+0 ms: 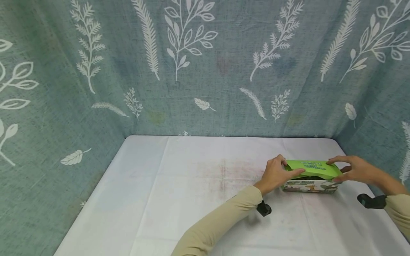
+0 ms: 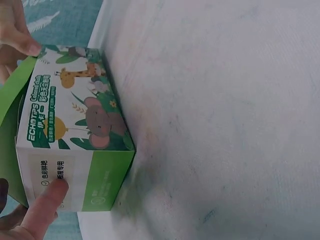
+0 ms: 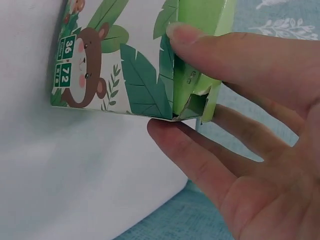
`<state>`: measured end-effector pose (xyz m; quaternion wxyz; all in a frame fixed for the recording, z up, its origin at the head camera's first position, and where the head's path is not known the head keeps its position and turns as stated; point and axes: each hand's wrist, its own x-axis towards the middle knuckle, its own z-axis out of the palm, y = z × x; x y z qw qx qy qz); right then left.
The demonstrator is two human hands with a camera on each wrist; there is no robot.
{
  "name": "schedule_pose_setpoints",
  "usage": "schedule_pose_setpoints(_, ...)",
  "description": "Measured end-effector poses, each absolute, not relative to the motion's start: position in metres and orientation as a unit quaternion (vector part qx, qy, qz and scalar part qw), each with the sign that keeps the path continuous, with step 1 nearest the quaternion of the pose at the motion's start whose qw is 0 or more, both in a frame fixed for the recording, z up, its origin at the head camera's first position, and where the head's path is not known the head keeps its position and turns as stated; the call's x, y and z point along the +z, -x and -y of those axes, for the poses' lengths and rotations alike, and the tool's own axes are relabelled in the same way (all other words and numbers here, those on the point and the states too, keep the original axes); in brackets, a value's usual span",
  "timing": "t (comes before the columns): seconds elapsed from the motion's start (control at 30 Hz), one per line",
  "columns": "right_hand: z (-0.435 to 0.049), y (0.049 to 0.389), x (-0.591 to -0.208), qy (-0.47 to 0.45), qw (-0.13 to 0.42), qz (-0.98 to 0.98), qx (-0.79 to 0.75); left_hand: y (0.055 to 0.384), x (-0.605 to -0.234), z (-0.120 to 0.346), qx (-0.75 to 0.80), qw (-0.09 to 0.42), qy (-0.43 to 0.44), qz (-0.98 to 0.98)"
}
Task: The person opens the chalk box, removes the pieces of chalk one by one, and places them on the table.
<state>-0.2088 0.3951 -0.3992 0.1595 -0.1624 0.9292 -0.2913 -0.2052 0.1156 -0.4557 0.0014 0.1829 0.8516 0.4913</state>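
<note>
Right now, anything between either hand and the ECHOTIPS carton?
Nothing visible. The left hand touches the animal-print ECHOTIPS carton at its left end, the right hand at its right. The green lid, gaping along the front, is part of the carton.

The left hand [image 2: 40,214] touches an animal-print box [image 2: 75,102]; the right hand [image 2: 16,36] touches its far corner.

The person's left arm in a long beige sleeve [image 1: 221,221] slants forward and to the right, ending in a bare left grip [image 1: 276,173] whose straight left thumb [image 1: 294,173] points rightward. The right arm in a matching beige sleeve [image 1: 398,209] reaches leftward, its bare right grip [image 1: 357,168] holding with the right thumb [image 3: 235,57] and gently bent fingers [image 3: 192,150] spread apart. Both grips face each other in a light hold.
</note>
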Motion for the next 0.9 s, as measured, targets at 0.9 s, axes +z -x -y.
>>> schedule_pose_setpoints(0.9,-0.409,0.199,-0.407,0.129,0.125,-0.909,-0.377,0.202,-0.456,-0.117,0.446,-0.032,-0.219,-0.867)
